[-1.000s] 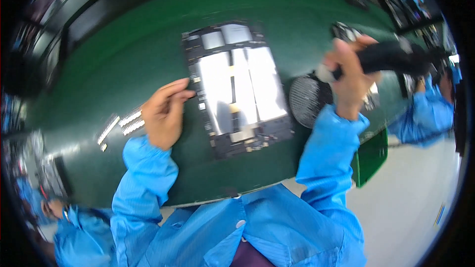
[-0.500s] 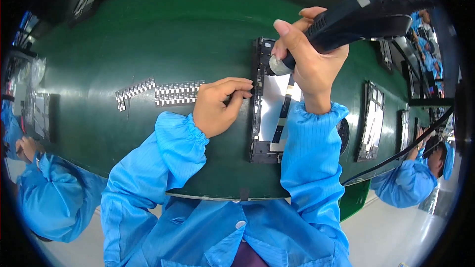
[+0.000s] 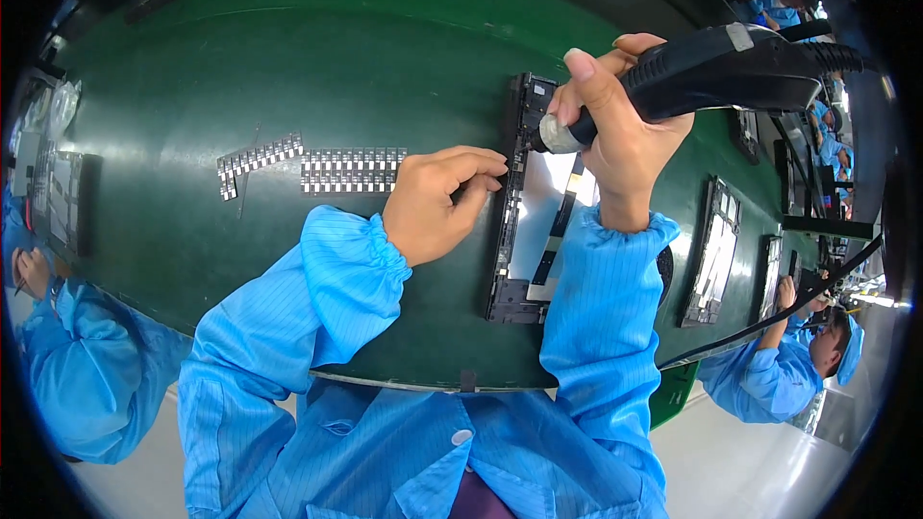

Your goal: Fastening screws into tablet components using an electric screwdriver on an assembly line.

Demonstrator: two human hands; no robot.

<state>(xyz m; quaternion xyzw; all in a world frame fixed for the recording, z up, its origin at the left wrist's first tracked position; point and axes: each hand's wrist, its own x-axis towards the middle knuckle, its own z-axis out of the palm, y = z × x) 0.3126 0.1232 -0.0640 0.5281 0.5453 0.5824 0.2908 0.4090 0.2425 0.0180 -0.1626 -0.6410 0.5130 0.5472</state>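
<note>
My right hand [image 3: 630, 139] is wrapped round a black corded electric screwdriver [image 3: 721, 72]. Its pale, tape-like collar and tip point down at the upper left part of a black, flat device frame [image 3: 505, 259], with a silvery panel inside. My right hand and sleeve cover part of that panel. Along the frame's left edge, my left hand [image 3: 437, 202] lies with thumb and forefinger brought together at the rim. Whatever they pinch, if anything, is hidden. Just left of this hand is a strip of small black-and-white pieces [image 3: 353, 171] in rows.
A second, bent strip [image 3: 260, 161] lies farther left on the green table [image 3: 192, 259]. At the right rests another flat device frame [image 3: 711, 255], with a black cable [image 3: 769, 317] running near it. Co-workers in blue sit at both sides.
The whole view has shifted and tilted slightly. Both hands and the screwdriver keep nearly the same places against the device frame.
</note>
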